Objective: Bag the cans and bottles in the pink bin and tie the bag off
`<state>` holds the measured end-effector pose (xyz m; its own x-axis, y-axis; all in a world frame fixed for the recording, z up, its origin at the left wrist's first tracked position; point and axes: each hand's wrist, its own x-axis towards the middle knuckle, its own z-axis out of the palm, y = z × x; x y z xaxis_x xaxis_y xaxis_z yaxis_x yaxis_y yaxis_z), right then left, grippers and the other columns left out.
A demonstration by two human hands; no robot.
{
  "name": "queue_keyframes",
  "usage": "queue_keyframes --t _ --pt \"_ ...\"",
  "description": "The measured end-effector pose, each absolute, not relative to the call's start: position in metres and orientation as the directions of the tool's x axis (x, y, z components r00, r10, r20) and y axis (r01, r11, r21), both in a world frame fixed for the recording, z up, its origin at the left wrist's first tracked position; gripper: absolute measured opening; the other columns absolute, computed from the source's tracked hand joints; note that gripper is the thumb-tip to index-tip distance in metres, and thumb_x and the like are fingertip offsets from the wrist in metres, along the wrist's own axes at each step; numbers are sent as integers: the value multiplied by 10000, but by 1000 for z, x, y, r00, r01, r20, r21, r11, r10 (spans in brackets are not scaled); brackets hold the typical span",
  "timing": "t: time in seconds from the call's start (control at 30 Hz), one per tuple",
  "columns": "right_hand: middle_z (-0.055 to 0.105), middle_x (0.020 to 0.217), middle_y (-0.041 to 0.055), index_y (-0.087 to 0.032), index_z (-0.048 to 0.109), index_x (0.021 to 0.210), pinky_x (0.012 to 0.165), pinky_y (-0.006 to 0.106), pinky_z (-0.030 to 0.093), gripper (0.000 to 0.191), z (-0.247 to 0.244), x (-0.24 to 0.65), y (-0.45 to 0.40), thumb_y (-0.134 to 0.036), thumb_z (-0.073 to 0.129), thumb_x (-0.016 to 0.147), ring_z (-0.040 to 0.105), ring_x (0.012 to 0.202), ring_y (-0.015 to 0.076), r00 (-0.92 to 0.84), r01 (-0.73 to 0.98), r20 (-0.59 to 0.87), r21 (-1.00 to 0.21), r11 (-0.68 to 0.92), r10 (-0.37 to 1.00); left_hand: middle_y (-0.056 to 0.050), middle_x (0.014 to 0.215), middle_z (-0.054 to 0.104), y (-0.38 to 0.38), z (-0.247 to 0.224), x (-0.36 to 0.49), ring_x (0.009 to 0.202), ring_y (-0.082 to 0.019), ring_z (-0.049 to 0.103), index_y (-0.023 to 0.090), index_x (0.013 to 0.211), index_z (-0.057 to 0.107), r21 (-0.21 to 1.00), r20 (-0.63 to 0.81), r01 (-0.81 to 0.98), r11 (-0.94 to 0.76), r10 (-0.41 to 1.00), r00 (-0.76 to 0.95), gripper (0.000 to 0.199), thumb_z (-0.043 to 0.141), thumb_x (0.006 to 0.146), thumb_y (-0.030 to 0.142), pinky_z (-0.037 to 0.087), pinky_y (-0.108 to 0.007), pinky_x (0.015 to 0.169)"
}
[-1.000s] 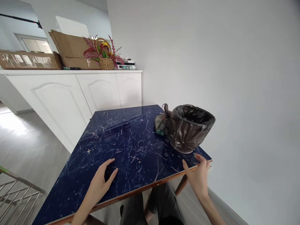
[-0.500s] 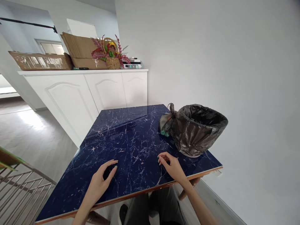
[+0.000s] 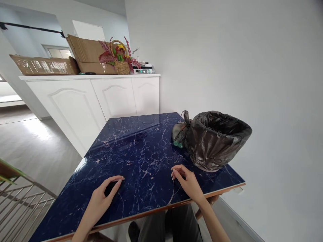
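My left hand (image 3: 101, 196) rests near the front edge of the blue marbled table (image 3: 136, 158), holding nothing. Its fingers are loosely curved, with the thumb tip close to the index tip and a gap behind them. To the right, my right hand (image 3: 188, 183) is also loosely bent over the tabletop, with nothing seen in it. Just beyond it stands a bin lined with a black plastic bag (image 3: 214, 144). Against the bin's left side sits a knotted dark plastic bag (image 3: 179, 134), with something green showing through near its bottom.
A white cabinet (image 3: 118, 95) stands behind the table, bearing cardboard boxes (image 3: 45, 66), a flower basket (image 3: 122, 67) and a clear bottle (image 3: 146, 71). A plain wall (image 3: 277, 101) rises at the right. At lower left is a metal rack (image 3: 25, 198).
My left hand has shifted slightly left and its thumb and index tips have drawn closer. The right hand has hardly moved. The view has moved slightly; the bin and bag stay put.
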<state>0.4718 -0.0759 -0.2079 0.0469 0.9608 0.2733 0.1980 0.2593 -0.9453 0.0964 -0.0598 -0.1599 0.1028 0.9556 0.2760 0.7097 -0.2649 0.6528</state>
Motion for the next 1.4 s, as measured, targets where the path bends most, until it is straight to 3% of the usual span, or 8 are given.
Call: queue_keyframes --t 0.77,1.4 --pt "740 908 47 -233 687 1115 848 325 562 380 -204 471 -82 -590 564 1069 734 865 214 50 213 234 -952 219 971 -30 1226 821 -64 -160 97 1139 -289 783 315 1156 812 655 264 711 -257 959 104 487 593 959 703 651 -365 954" --pt "767 911 57 -243 688 1120 819 331 569 351 -208 470 -81 -564 552 1078 746 848 227 50 288 266 -927 241 963 -25 1210 827 -62 -166 94 1138 -286 784 315 1136 814 653 284 705 -278 952 112 451 618 949 676 645 -384 988"
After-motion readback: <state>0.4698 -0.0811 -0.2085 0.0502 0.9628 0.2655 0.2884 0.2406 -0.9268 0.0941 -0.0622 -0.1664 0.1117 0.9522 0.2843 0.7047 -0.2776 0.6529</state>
